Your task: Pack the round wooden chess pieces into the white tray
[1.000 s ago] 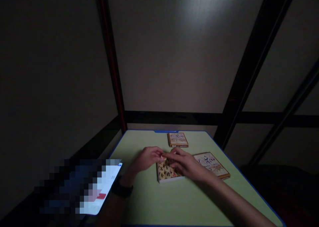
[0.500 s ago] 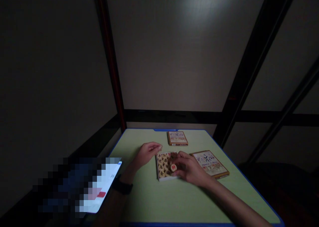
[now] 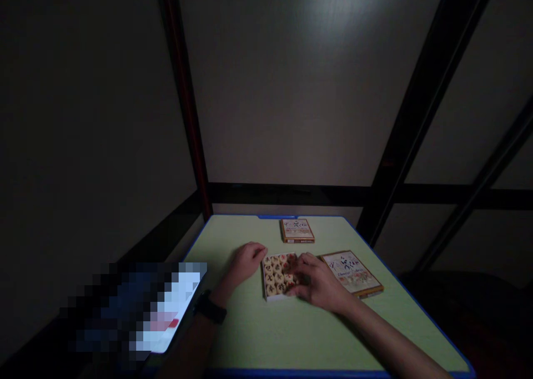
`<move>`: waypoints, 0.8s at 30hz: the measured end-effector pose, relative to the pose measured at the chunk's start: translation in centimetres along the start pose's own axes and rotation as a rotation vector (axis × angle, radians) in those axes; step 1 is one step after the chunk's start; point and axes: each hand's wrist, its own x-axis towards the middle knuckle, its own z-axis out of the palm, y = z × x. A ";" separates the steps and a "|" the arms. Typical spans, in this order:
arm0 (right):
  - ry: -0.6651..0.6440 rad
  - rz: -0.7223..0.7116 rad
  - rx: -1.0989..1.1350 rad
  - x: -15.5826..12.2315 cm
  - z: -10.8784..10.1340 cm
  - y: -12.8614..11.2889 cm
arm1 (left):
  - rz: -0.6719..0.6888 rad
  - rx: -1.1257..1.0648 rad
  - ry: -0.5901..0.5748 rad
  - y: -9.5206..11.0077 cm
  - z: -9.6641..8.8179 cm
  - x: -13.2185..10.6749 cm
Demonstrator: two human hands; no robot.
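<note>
A shallow box (image 3: 273,298) full of round wooden Chinese chess pieces (image 3: 271,289), with black or red characters, sits mid-table. My right hand (image 3: 320,283) reaches over its right side, thumb and fingers spread above the pieces and partly hiding them. Its fingertips are at the pieces; no piece shows lifted between them. By the box's upper left corner rests my left hand (image 3: 249,258), with a dark band on the wrist. Its fingers are curled together; whether anything is in them is hidden.
To the right lies a printed Chinese chess box lid (image 3: 352,273), partly behind my right hand. Another closed chess box (image 3: 297,230) stands at the far edge. A lit screen (image 3: 183,296), partly pixelated, is at the left. The green table (image 3: 250,340) has a blue rim.
My right hand has lowered the red-marked chess piece into the box and its fingers no longer hold it up. My left hand has moved slightly down, its fingers more curled.
</note>
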 end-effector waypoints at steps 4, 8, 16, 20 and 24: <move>0.164 0.217 -0.054 -0.3 -3.4 1.1 | 0.056 0.089 -0.088 0.5 0.2 -0.3; 0.104 0.310 -0.227 -3.5 -6.3 3.2 | 0.063 0.115 -0.114 1.4 0.0 -0.5; -0.100 0.508 -0.470 -8.9 -4.9 3.9 | 0.062 -0.003 -0.155 1.2 0.5 -0.5; -0.003 0.480 -0.414 -7.5 -5.2 2.6 | 0.004 -0.103 -0.191 0.6 1.1 -0.5; 0.008 0.381 -0.303 -3.8 -5.2 -0.4 | -0.101 -0.189 -0.163 0.7 1.2 -0.3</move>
